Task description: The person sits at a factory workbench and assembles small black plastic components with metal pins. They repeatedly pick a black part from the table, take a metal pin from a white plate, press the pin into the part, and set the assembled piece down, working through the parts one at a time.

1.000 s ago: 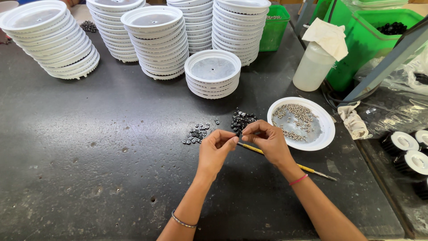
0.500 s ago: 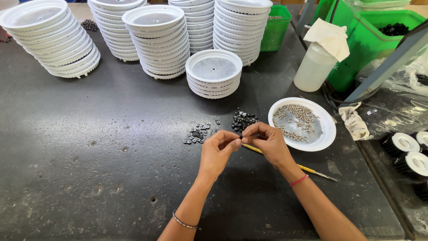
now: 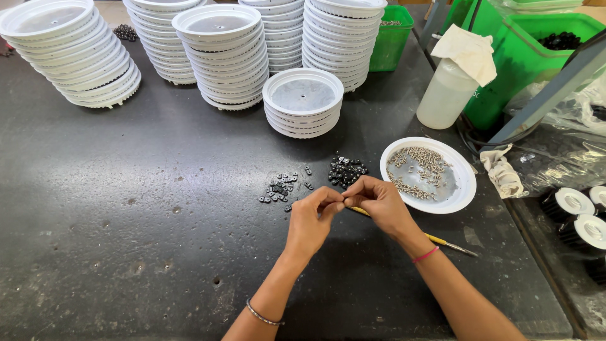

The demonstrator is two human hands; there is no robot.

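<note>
My left hand (image 3: 312, 220) and my right hand (image 3: 377, 203) meet at the fingertips over the dark worktable (image 3: 126, 240), pinching a tiny part between them; the part itself is too small to make out. Just beyond my fingers lie two small heaps of black parts, a scattered heap (image 3: 281, 187) and a tighter heap (image 3: 347, 170). To the right sits a white dish (image 3: 464, 183) holding several small silvery pieces. A thin yellow-handled tool (image 3: 445, 242) lies on the table under my right wrist.
Stacks of white plastic lids stand along the far edge, with a short stack (image 3: 303, 104) nearest. A white bottle (image 3: 445, 95) capped by a cloth and green bins (image 3: 524, 57) are at the back right. White-and-black round parts (image 3: 571, 205) sit at the right edge.
My hands stay together at the same spot; only the fingers shift slightly around the small part.
</note>
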